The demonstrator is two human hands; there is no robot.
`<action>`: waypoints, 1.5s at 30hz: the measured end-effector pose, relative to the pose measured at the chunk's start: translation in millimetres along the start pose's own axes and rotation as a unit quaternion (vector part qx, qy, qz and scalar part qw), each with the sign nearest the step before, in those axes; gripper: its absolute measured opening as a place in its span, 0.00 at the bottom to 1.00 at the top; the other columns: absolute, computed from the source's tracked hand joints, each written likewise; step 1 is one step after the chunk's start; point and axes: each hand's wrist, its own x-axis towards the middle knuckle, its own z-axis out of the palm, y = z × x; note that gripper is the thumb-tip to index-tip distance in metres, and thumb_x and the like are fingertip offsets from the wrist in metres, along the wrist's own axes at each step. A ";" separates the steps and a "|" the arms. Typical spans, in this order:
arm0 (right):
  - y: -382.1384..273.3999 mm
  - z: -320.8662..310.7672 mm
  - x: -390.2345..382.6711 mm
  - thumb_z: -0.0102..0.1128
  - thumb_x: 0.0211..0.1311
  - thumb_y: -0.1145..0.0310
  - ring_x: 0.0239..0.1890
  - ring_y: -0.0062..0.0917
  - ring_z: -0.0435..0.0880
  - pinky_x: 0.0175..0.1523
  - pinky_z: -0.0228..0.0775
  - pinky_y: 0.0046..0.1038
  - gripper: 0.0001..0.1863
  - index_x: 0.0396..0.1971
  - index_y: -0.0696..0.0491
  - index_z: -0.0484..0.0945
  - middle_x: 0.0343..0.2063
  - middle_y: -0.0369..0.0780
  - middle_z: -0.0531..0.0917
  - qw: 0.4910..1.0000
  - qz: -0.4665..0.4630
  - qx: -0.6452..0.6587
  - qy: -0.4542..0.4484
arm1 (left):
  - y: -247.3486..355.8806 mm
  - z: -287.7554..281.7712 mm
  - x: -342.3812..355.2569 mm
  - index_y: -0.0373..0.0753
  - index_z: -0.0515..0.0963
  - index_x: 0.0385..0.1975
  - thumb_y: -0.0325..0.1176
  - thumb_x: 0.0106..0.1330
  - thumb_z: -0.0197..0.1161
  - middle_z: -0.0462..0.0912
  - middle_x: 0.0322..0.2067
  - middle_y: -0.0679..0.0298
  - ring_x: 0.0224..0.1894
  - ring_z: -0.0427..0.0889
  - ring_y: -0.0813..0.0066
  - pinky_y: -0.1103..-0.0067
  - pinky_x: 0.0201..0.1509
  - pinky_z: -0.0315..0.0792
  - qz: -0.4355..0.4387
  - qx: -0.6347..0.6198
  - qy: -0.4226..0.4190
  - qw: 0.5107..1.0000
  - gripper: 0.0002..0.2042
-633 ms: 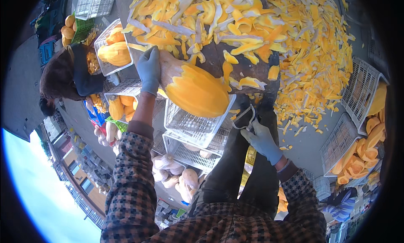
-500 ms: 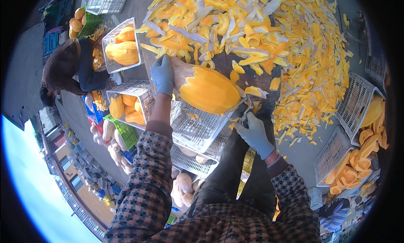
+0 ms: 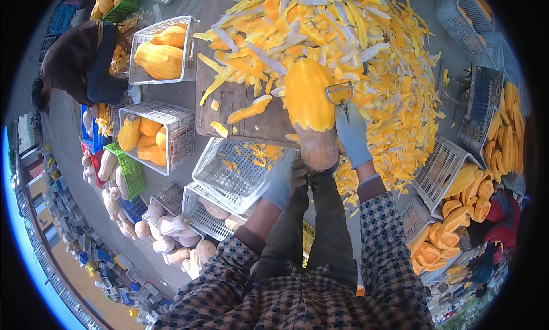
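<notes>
- Metal peeler, clenched in grey-gloved right hand, could be deflected by overpressure.
- Oblong orange squash could be rolled unless steadied; grey-gloved left hand half-curled, hold unclear.

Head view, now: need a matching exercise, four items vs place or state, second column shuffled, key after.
Column one
1. Peeler
2. Left hand
3. Peelings
4. Co-worker

Column two
A. Heaped on and beyond the wooden surface
B. Bent over at upper left
C. In the right hand
D. Beside the unpeeled end of the squash

Pairs: 1-C, 2-D, 3-A, 4-B
</notes>
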 end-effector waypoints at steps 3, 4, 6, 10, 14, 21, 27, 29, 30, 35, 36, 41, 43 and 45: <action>-6.8 -16.6 -3.3 0.55 0.69 0.60 0.38 0.49 0.81 0.40 0.72 0.44 0.15 0.37 0.59 0.75 0.34 0.51 0.81 0.991 -0.121 -0.049 0.005 | 51.8 26.5 24.7 0.35 0.73 0.61 0.47 0.69 0.64 0.71 0.62 0.52 0.62 0.72 0.55 0.60 0.65 0.68 0.376 0.005 0.164 0.912 0.27; -9.5 -24.1 -7.3 0.55 0.68 0.61 0.38 0.48 0.81 0.40 0.73 0.43 0.14 0.37 0.58 0.76 0.34 0.50 0.81 0.991 -0.087 -0.102 -0.020 | 71.3 37.7 34.9 0.40 0.74 0.60 0.47 0.69 0.63 0.72 0.62 0.55 0.63 0.71 0.53 0.56 0.65 0.66 0.503 0.128 0.219 0.826 0.25; -14.0 -38.7 -18.7 0.56 0.67 0.62 0.40 0.45 0.81 0.40 0.74 0.42 0.12 0.36 0.56 0.77 0.35 0.49 0.80 0.979 -0.126 -0.153 -0.034 | 105.9 62.0 54.1 0.48 0.78 0.59 0.49 0.67 0.64 0.73 0.61 0.60 0.65 0.67 0.50 0.50 0.66 0.60 0.560 0.374 0.325 0.664 0.22; -10.8 -51.5 -28.8 0.57 0.64 0.60 0.39 0.42 0.82 0.38 0.76 0.42 0.11 0.36 0.52 0.79 0.34 0.44 0.80 0.951 -0.151 -0.253 -0.090 | 134.7 86.9 66.9 0.57 0.83 0.52 0.49 0.61 0.67 0.74 0.62 0.62 0.67 0.65 0.43 0.45 0.68 0.54 0.507 0.551 0.329 0.575 0.19; 10.1 -58.8 -38.0 0.59 0.64 0.57 0.35 0.42 0.83 0.35 0.77 0.43 0.13 0.38 0.51 0.78 0.34 0.43 0.81 0.886 -0.272 -0.346 -0.147 | 135.1 88.6 68.0 0.56 0.86 0.47 0.49 0.61 0.67 0.77 0.60 0.64 0.68 0.63 0.44 0.45 0.67 0.54 0.539 0.538 0.312 0.568 0.16; 26.6 -123.8 -104.6 0.56 0.69 0.54 0.31 0.44 0.84 0.35 0.76 0.46 0.16 0.38 0.54 0.77 0.30 0.48 0.82 0.911 0.006 -0.338 -0.238 | 141.9 83.2 70.5 0.54 0.86 0.46 0.49 0.61 0.66 0.77 0.61 0.65 0.70 0.61 0.44 0.38 0.69 0.49 0.551 0.531 0.266 0.586 0.16; 6.1 -96.3 -71.7 0.58 0.68 0.57 0.34 0.44 0.84 0.36 0.76 0.45 0.15 0.39 0.55 0.77 0.32 0.48 0.82 0.956 -0.035 -0.215 -0.196 | 139.5 87.2 68.0 0.55 0.86 0.46 0.48 0.61 0.67 0.78 0.59 0.64 0.68 0.63 0.44 0.43 0.68 0.52 0.564 0.533 0.284 0.563 0.15; 5.5 -77.8 -62.4 0.58 0.68 0.58 0.34 0.45 0.83 0.38 0.76 0.46 0.14 0.39 0.55 0.77 0.34 0.49 0.82 0.946 -0.114 -0.235 -0.195 | 135.8 85.6 68.4 0.55 0.86 0.46 0.48 0.60 0.68 0.79 0.58 0.64 0.67 0.65 0.43 0.46 0.68 0.54 0.565 0.533 0.286 0.561 0.15; 7.3 -71.8 -61.9 0.58 0.68 0.58 0.35 0.46 0.83 0.39 0.76 0.46 0.14 0.39 0.55 0.76 0.34 0.50 0.82 0.937 -0.137 -0.254 -0.196 | 134.6 84.3 68.8 0.55 0.86 0.46 0.48 0.60 0.68 0.79 0.58 0.64 0.67 0.65 0.43 0.46 0.68 0.54 0.562 0.534 0.281 0.565 0.16; 27.2 -79.5 -97.9 0.58 0.68 0.53 0.37 0.50 0.84 0.40 0.75 0.48 0.19 0.43 0.55 0.75 0.37 0.52 0.82 0.919 0.086 -0.319 -0.216 | 136.3 82.0 66.4 0.55 0.86 0.45 0.47 0.60 0.68 0.78 0.58 0.65 0.68 0.64 0.44 0.44 0.68 0.53 0.572 0.546 0.268 0.551 0.15; 30.7 -84.5 -103.4 0.58 0.68 0.53 0.38 0.50 0.84 0.41 0.75 0.48 0.19 0.43 0.55 0.75 0.37 0.52 0.82 0.925 0.066 -0.299 -0.223 | 136.3 84.0 64.2 0.55 0.86 0.45 0.47 0.61 0.67 0.78 0.59 0.65 0.68 0.64 0.44 0.43 0.67 0.53 0.566 0.552 0.259 0.555 0.14; 48.1 -83.4 -109.1 0.58 0.68 0.54 0.37 0.47 0.84 0.41 0.75 0.46 0.18 0.42 0.55 0.76 0.35 0.50 0.82 0.938 0.012 -0.310 -0.153 | 134.0 98.0 55.7 0.55 0.86 0.44 0.45 0.62 0.66 0.76 0.60 0.67 0.68 0.63 0.45 0.37 0.65 0.51 0.558 0.583 0.290 0.515 0.12; 53.3 -74.2 -109.4 0.58 0.68 0.54 0.36 0.46 0.84 0.41 0.76 0.46 0.17 0.41 0.55 0.76 0.35 0.48 0.81 0.946 -0.007 -0.303 -0.118 | 125.7 102.1 56.1 0.54 0.86 0.43 0.44 0.62 0.65 0.76 0.59 0.67 0.69 0.62 0.44 0.35 0.64 0.51 0.534 0.610 0.284 0.512 0.12; 57.3 -65.8 -116.6 0.59 0.67 0.55 0.35 0.46 0.84 0.40 0.76 0.45 0.16 0.41 0.54 0.77 0.35 0.47 0.81 0.950 -0.008 -0.300 -0.088 | 120.1 102.2 59.5 0.55 0.86 0.42 0.44 0.62 0.66 0.77 0.59 0.66 0.69 0.62 0.43 0.35 0.65 0.50 0.570 0.592 0.295 0.487 0.11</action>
